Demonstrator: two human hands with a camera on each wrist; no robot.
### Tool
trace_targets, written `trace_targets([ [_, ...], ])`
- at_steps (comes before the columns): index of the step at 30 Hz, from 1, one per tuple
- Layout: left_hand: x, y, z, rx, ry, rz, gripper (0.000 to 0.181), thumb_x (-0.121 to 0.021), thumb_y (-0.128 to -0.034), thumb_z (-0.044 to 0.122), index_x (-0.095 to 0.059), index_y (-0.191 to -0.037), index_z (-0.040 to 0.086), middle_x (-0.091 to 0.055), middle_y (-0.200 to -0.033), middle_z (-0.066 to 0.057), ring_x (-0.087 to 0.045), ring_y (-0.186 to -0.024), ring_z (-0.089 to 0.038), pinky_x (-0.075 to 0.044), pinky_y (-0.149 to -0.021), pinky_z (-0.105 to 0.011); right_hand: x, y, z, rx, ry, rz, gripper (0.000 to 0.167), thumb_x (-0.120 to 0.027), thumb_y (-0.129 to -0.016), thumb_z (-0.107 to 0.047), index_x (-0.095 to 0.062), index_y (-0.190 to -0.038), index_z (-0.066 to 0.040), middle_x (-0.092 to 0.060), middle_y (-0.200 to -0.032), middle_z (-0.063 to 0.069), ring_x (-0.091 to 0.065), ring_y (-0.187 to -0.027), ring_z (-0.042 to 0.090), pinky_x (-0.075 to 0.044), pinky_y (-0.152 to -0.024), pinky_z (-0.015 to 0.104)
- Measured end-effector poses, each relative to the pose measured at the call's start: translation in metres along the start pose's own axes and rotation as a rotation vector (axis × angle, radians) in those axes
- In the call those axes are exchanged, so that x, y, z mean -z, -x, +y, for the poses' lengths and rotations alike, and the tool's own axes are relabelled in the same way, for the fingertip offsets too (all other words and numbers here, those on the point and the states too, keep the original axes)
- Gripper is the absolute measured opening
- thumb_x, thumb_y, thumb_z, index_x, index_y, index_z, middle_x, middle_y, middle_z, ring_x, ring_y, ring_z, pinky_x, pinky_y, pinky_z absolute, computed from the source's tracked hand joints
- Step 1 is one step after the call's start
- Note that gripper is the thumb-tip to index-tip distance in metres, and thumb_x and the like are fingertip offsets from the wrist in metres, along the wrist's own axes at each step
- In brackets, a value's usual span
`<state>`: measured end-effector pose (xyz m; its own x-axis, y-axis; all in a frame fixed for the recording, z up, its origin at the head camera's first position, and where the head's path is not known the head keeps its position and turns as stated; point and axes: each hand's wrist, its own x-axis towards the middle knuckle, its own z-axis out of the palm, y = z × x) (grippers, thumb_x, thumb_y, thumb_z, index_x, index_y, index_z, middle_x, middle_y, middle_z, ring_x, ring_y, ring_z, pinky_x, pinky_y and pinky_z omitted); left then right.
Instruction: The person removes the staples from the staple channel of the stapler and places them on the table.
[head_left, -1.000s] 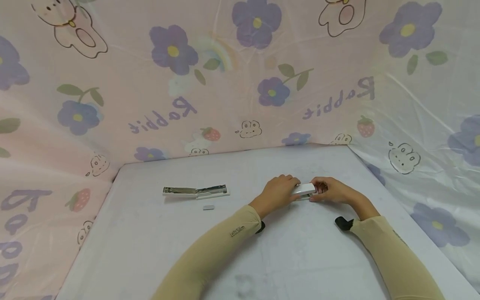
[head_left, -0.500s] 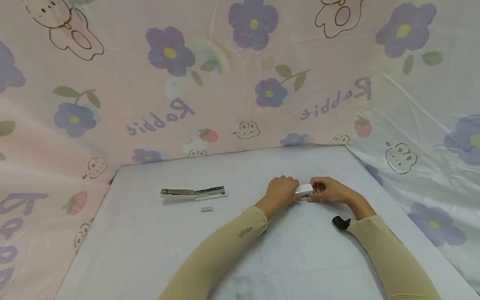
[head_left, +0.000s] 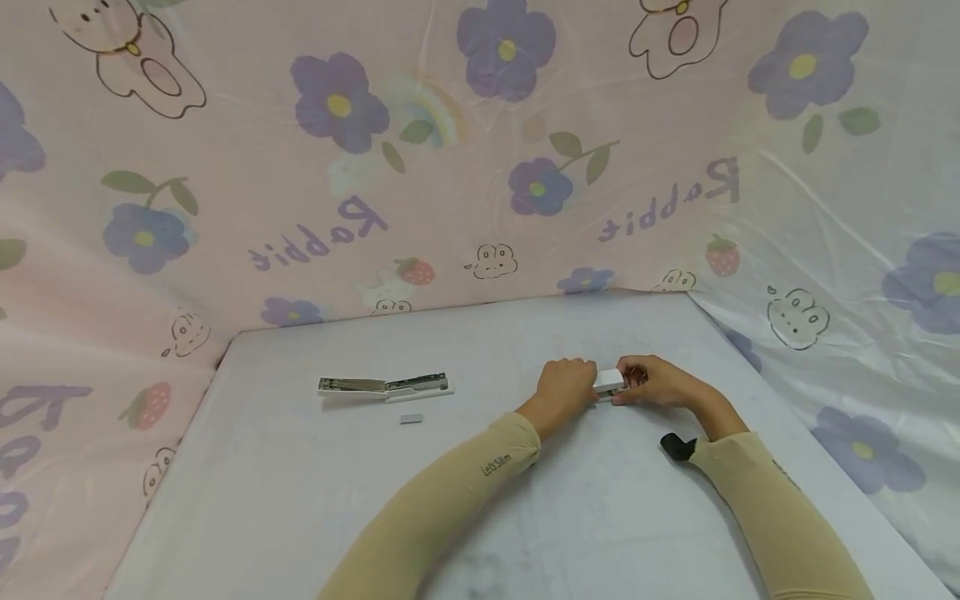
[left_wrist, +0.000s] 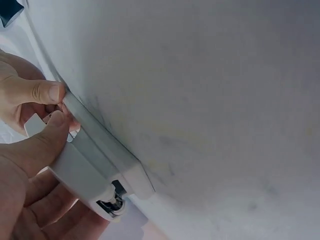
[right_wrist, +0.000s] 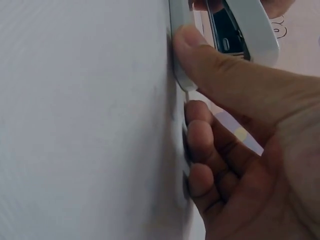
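Note:
A white stapler [head_left: 608,381] sits on the right side of the table between both hands. My left hand [head_left: 564,390] grips its rear part; in the left wrist view the thumb lies on the near side of the stapler body [left_wrist: 82,170] and the fingers go round the other side. My right hand [head_left: 663,383] pinches the front end of the base, its thumb pressed along the edge in the right wrist view. There the top arm [right_wrist: 257,35] stands apart from the base, with a dark gap between. The right hand's other fingers are curled beside the table surface.
A second stapler [head_left: 351,386] lies unfolded on the left of the white table [head_left: 585,508]. In front of it is a small grey strip, apparently staples [head_left: 411,418]. Patterned cloth [head_left: 442,183] hangs behind and at both sides.
The left wrist and forearm have shifted slightly to the right, while both hands keep their hold on the stapler. The things on the left have not moved on the table.

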<state>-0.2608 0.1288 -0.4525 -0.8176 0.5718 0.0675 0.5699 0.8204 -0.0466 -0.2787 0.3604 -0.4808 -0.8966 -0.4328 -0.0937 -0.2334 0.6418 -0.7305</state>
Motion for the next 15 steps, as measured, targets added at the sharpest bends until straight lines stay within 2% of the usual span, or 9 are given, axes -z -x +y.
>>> trace_targets([
  [5,0.0025,0.0015,0.0008,-0.016,0.003,0.012,0.032,-0.081,-0.0938,0.045,-0.076,-0.110,0.018,-0.079,-0.098,0.006,-0.071,-0.078,-0.009,-0.057,-0.066,-0.025,0.0005,0.0003,-0.0002,0.014,-0.002,-0.004,0.029,-0.091,-0.087,-0.016,-0.064,-0.095,-0.010,-0.056,-0.080,0.000,-0.052,-0.074,0.013,-0.042,-0.067,0.026],
  [11,0.0006,0.0034,-0.0006,-0.040,0.004,0.044,0.033,-0.081,-0.0947,0.044,-0.073,-0.112,0.017,-0.078,-0.102,0.006,-0.072,-0.080,-0.009,-0.058,-0.065,-0.025,-0.0006,0.0022,-0.0017,0.049,-0.013,0.007,0.030,-0.091,-0.086,-0.014,-0.063,-0.093,-0.009,-0.056,-0.078,0.000,-0.052,-0.073,0.013,-0.042,-0.066,0.026],
  [15,0.0009,0.0038,-0.0016,-0.049,0.010,0.062,0.034,-0.081,-0.0948,0.043,-0.072,-0.113,0.016,-0.078,-0.104,0.005,-0.072,-0.081,-0.010,-0.058,-0.066,-0.025,0.0008,0.0013,-0.0037,0.030,-0.002,0.009,0.030,-0.091,-0.087,-0.014,-0.062,-0.094,-0.009,-0.055,-0.079,0.000,-0.052,-0.074,0.014,-0.042,-0.068,0.026],
])
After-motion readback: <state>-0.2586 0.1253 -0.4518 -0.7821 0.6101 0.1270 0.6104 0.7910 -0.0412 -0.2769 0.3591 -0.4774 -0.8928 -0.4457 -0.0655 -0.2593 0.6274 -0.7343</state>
